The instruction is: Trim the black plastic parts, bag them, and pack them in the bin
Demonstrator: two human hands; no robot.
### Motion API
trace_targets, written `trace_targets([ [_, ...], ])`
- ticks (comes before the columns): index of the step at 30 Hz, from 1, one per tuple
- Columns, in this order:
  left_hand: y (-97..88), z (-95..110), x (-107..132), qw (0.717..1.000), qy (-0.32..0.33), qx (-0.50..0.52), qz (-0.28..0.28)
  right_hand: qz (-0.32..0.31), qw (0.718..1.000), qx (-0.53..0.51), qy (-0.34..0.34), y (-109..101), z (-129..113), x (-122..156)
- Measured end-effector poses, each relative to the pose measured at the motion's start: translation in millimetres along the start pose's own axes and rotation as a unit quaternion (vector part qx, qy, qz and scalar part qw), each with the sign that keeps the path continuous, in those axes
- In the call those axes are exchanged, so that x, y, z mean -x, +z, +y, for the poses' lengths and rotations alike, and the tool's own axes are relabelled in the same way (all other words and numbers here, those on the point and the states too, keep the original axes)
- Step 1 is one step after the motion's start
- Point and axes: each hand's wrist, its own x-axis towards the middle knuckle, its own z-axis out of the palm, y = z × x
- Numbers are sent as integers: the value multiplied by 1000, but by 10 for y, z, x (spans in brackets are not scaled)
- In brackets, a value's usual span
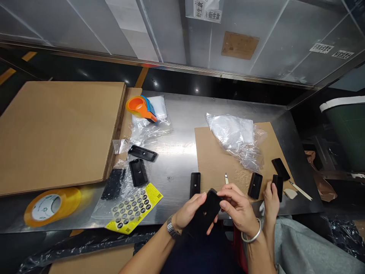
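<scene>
A black rectangular plastic case (207, 213) with a small hole is held tilted above the table's front edge. My left hand (186, 213), with a watch at the wrist, grips its left side. At the upper right corner, my right hand (238, 209), wearing a bangle, pinches the case's edge between thumb and fingers. Just behind my hands stands another black case (195, 183), and a white-handled cutting tool (226, 179) lies on the cardboard sheet (209, 152). At left, a yellow sheet of round stickers (154, 193) lies near two black cases (138, 173).
A co-worker's hand (270, 201) at right holds a black case (278, 184). A clear plastic bag (234, 133) lies on the cardboard. Left are a cardboard stack (59, 133), a tape roll (68, 201) and an orange tape dispenser (142, 108). A metal shelf (171, 62) overhangs the table.
</scene>
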Motion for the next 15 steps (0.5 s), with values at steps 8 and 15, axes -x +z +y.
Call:
trace_targets([
  [8,-8,-65,-108,993,-37,109,17,113,986,-116,42,92,132,-24],
  [15,3,-12,-80,987,-47,144,51,180,973,-117,80,166,189,-63],
])
